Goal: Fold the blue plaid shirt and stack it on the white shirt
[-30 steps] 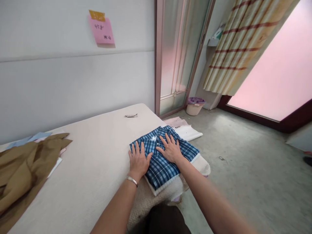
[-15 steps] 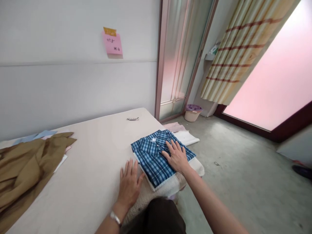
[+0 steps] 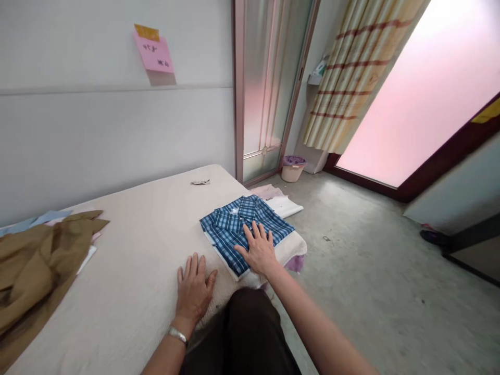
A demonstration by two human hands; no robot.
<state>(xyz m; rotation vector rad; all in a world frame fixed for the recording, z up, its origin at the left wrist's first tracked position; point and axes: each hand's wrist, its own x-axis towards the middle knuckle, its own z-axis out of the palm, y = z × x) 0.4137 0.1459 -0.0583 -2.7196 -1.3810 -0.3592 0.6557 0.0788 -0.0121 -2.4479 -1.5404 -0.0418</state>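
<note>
The folded shirt (image 3: pixel 244 226) is lying on the bed (image 3: pixel 148 245) at its right edge. The right hand (image 3: pixel 258 251) is resting flat on the shirt's near part; the left hand (image 3: pixel 193 289) is lying on the bed just left of the shirt. A heap of garments (image 3: pixel 37 260) is sitting far left of the shirt, and a bin (image 3: pixel 292 168) is standing on the floor behind it.

There are 2 hands in view: the left hand (image 3: pixel 193 289) and the right hand (image 3: pixel 258 249). 1 silver bracelet (image 3: pixel 178 335) sits on the left wrist. 1 folded blue plaid shirt (image 3: pixel 234 226) lies on the 1 counter (image 3: pixel 148 250). 1 brown garment (image 3: pixel 35 260) lies at the counter's left, with at least 3 lighter pieces of cloth (image 3: pixel 47 217) showing under it; their full count cannot be told. 1 small dark object (image 3: pixel 200 183) lies at the counter's far edge. On the wall hangs 1 pink note (image 3: pixel 154 53) with 1 orange note (image 3: pixel 146 32) above it. On the floor stand 1 bin (image 3: pixel 292 169) and 2 folded light cloths (image 3: pixel 283 204). 1 striped curtain (image 3: pixel 351 73) hangs by the window.
</note>
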